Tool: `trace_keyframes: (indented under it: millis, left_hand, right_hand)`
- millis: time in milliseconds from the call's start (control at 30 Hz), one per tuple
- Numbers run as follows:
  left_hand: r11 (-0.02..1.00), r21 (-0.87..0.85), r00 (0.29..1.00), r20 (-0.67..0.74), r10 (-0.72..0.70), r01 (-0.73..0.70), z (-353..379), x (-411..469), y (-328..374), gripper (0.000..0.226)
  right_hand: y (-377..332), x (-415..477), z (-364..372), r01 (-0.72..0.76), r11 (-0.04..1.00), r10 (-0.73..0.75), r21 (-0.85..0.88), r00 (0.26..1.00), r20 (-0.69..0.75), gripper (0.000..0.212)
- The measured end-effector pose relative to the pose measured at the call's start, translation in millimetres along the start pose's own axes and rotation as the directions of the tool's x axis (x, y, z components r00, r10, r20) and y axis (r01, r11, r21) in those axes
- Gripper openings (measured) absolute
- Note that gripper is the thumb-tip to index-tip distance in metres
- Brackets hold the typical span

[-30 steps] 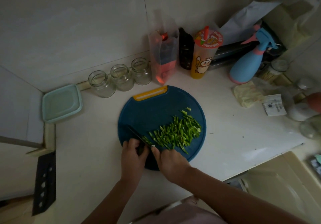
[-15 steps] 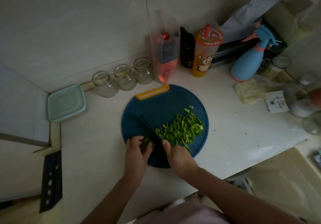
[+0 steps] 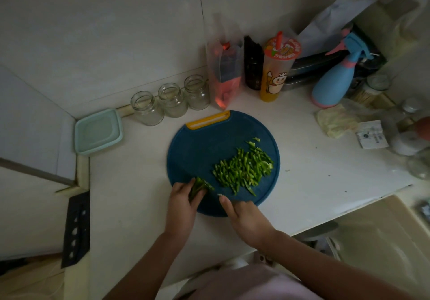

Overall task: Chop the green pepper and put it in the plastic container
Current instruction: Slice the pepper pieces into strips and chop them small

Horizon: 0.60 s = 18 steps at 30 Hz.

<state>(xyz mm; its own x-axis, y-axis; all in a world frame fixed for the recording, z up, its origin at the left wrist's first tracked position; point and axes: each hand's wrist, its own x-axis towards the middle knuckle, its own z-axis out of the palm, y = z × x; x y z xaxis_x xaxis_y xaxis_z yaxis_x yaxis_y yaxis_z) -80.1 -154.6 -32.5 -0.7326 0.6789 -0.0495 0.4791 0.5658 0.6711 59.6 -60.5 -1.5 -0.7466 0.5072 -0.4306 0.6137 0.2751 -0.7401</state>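
While the left hand [image 3: 180, 203] pinches an uncut pepper piece [image 3: 198, 186] at the board's [image 3: 197, 146] lower left, chopped pepper [image 3: 243, 168] lies heaped at its right. The right hand [image 3: 246, 220] curls at the board's lower edge; what it grips I cannot tell. The container [image 3: 97, 132] sits at mid left of the frame.

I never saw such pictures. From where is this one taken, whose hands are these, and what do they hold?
No machine here: a person wears one camera on the head, which looks down at their own hands. On the counter lies a round blue board with a heap of chopped pepper. The left hand holds the uncut pepper piece. The right hand seems to grip a dark knife, hard to see in this dim light. The container stands far left, near three jars.
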Motion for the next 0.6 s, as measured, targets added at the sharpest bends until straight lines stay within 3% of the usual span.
trace_keyframes:
  millis: [600]
  left_hand:
    - [0.991, -0.066, 0.992, -0.032, -0.121, 0.119, -1.3, 4.6, 6.6, 0.011]
  right_hand:
    - [7.7, -5.5, 3.6, 0.039, 0.994, -0.038, -0.1, 0.999, 0.011, 0.052]
